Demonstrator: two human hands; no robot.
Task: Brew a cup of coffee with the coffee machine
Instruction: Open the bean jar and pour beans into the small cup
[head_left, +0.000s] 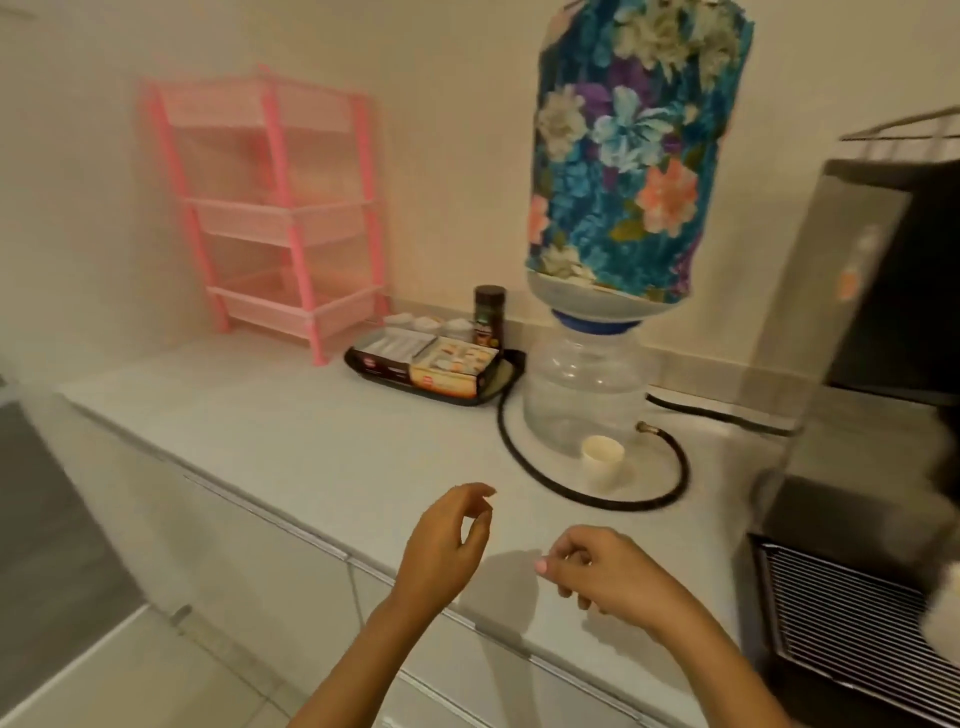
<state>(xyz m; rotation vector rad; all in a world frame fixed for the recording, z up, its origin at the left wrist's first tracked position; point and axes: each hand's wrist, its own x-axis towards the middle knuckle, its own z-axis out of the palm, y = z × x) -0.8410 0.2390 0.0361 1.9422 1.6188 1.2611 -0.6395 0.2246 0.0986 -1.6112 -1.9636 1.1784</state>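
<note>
Standing at the far right edge of the view, the coffee machine (862, 322) is only partly in frame, a tall dark-and-grey box with its ribbed drip tray (852, 618) jutting toward the person at the bottom right. A small white cup (602, 457) sits upright on the white counter (291, 431), to the left of the machine and just in front of the clear base of a water dispenser (584, 395), ringed by a loop of black hose (597, 491). The cup lies ahead of both hands and a little to the right, so the right hand (608, 571) looks nearer to it and to the machine; the likely next move is a forward reach for the cup, then a carry rightward to the tray. That hand hovers over the counter's front edge, knuckles up, fingers loosely curled and holding nothing. The left hand (447, 545) is raised beside it, wrist bent, thumb and forefinger close together yet empty too. Farther back, a tray of sachets (431, 366) and a dark jar (489, 317) stand near the wall, with a pink rack (275, 208) in the corner and a flowered cover (634, 150) over the water bottle.
</note>
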